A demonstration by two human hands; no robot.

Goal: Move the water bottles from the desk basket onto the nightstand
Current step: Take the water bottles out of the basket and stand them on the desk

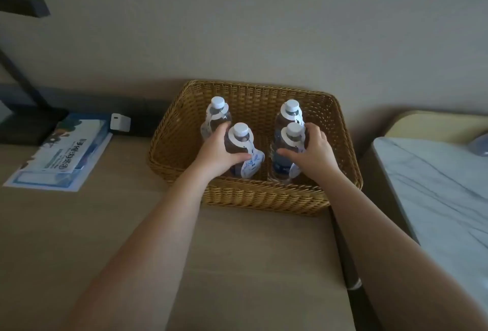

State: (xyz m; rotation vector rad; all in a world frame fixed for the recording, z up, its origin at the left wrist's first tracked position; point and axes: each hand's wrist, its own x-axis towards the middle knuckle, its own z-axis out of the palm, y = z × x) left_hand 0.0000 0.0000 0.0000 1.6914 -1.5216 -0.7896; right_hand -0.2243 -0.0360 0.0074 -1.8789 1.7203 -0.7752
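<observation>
A woven wicker basket [258, 196] stands on the desk against the wall. Several clear water bottles with white caps and paper neck tags stand upright in it. My left hand [217, 149] wraps around the front left bottle [240, 132]. My right hand [313, 149] wraps around the front right bottle [293, 132]. Behind them stand the back left bottle [217, 104] and the back right bottle [291, 107], both untouched. A marble-topped nightstand [438, 188] sits to the right of the desk.
A blue and white leaflet [62, 153] lies on the desk [237, 264] to the left of the basket. A small white charger [120, 121] and a black lamp base [23, 124] sit at the back left. A narrow gap separates desk and nightstand.
</observation>
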